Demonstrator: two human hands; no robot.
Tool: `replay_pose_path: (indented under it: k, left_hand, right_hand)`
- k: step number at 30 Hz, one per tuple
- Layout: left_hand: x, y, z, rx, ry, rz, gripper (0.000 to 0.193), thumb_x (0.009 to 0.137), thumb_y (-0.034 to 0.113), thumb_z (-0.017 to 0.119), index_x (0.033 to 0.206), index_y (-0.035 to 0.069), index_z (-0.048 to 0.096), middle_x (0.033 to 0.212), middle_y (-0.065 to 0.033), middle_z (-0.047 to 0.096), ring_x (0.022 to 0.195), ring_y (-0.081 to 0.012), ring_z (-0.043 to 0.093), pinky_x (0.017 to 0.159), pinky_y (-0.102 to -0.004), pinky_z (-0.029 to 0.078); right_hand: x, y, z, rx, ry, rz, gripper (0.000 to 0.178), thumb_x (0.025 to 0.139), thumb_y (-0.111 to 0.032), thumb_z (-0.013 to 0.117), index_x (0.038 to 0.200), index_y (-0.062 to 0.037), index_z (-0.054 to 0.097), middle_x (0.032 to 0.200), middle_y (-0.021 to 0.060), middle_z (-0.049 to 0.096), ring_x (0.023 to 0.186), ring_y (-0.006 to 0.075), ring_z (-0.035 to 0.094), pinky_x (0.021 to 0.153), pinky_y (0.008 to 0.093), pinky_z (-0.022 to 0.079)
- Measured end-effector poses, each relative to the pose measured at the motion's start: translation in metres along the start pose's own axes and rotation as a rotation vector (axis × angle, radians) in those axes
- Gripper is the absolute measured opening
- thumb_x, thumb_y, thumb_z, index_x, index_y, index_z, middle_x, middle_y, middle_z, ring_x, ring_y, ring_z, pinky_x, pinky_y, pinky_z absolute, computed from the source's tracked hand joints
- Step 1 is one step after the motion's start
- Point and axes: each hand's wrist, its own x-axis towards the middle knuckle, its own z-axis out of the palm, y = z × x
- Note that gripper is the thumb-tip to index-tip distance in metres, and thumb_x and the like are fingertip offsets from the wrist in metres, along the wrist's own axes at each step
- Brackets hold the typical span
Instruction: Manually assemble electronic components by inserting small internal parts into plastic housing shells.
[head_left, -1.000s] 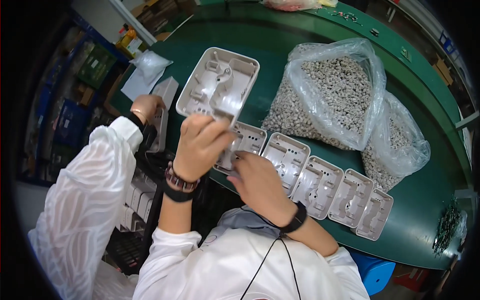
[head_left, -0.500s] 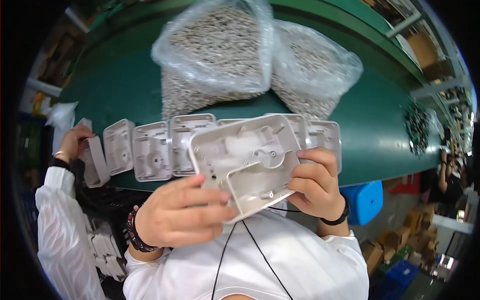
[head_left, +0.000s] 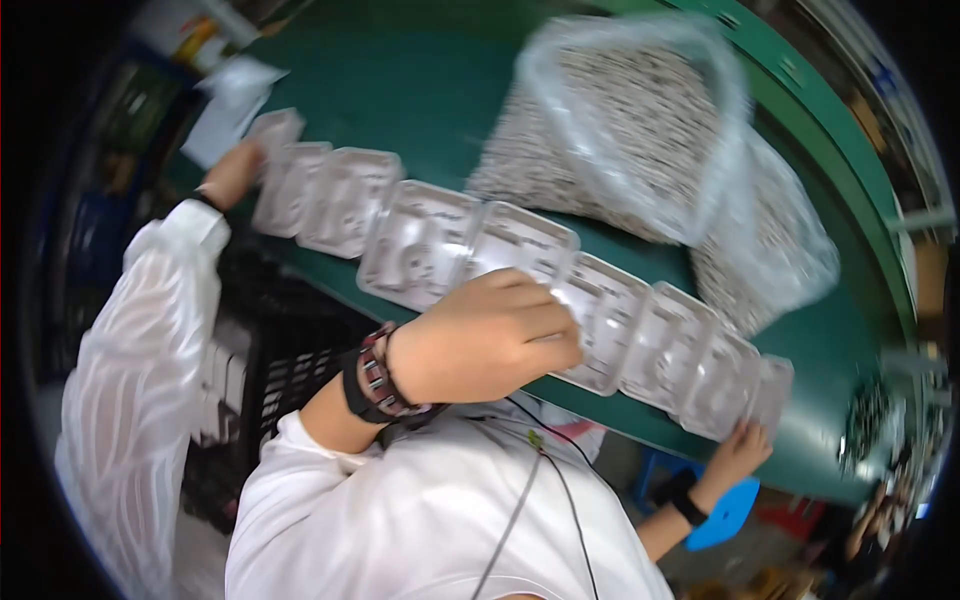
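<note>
Lining a green table [head_left: 400,90] near a blue stool [head_left: 727,515], plastic housings [head_left: 770,390] are touched by the right hand [head_left: 736,460]; the left hand [head_left: 488,337] is curled; grips are unclear.

The green table [head_left: 400,90] carries pale housings [head_left: 418,240] in a row (along its near edge) and two filled bags [head_left: 625,130].

Looking down from the head at close range, hanging above and behind the fingers [head_left: 550,322], facing the table [head_left: 430,90] beyond them.
</note>
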Motion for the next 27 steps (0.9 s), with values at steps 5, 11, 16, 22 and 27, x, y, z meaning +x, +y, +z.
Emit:
replay_pose_path:
  k: [5, 11, 16, 22, 27]
  left_hand:
    - [-0.028, -0.028, -0.014, 0.171, 0.282, -0.281, 0.009, 0.07, 0.01, 0.061, 0.078, 0.01, 0.058, 0.077, -0.0018, 0.054, 0.073, -0.0213, 0.053, 0.066, -0.0319, 0.04]
    - [-0.038, -0.047, -0.036, 0.341, 0.514, -0.39, 0.008, 0.073, 0.009, 0.061, 0.08, 0.009, 0.058, 0.077, -0.0036, 0.055, 0.073, -0.0235, 0.053, 0.065, -0.0337, 0.04]
    - [-0.051, -0.069, -0.042, 0.385, 0.584, -0.608, 0.012, 0.072, 0.009, 0.061, 0.084, 0.007, 0.058, 0.08, -0.0073, 0.056, 0.076, -0.0268, 0.054, 0.066, -0.0354, 0.043]
    - [-0.113, -0.153, -0.094, 0.917, 0.418, -1.447, 0.046, 0.078, 0.037, 0.057, 0.104, 0.0, 0.057, 0.099, -0.0219, 0.059, 0.095, -0.0364, 0.055, 0.081, -0.0429, 0.044]
    - [-0.232, -0.228, -0.102, 0.624, 0.151, -1.486, 0.073, 0.084, 0.056, 0.037, 0.125, -0.004, 0.039, 0.121, -0.0303, 0.043, 0.114, -0.0418, 0.041, 0.096, -0.0431, 0.034]
  right_hand:
    - [-0.001, -0.025, -0.024, 0.056, -0.048, -0.107, 0.022, 0.088, -0.018, 0.049, 0.098, -0.0002, 0.058, 0.098, 0.0177, 0.056, 0.091, 0.0354, 0.046, 0.08, 0.0416, 0.037]
    - [0.004, -0.047, -0.026, -0.089, -0.009, -0.049, 0.03, 0.088, -0.021, 0.05, 0.108, -0.0002, 0.055, 0.103, 0.0167, 0.055, 0.094, 0.0337, 0.048, 0.083, 0.0404, 0.038]
    - [0.005, -0.051, -0.01, 0.287, -0.11, 0.128, 0.035, 0.087, -0.024, 0.051, 0.113, 0.0006, 0.052, 0.11, 0.0186, 0.051, 0.098, 0.0351, 0.048, 0.085, 0.0417, 0.038]
    - [0.005, -0.057, -0.016, 0.132, -0.128, 0.169, 0.04, 0.088, -0.024, 0.05, 0.116, 0.004, 0.046, 0.113, 0.0247, 0.048, 0.104, 0.0393, 0.045, 0.088, 0.0424, 0.036]
    - [0.012, -0.072, -0.009, 0.127, -0.117, 0.136, 0.041, 0.084, -0.018, 0.053, 0.117, 0.0054, 0.043, 0.112, 0.0271, 0.046, 0.103, 0.042, 0.044, 0.087, 0.0432, 0.037]
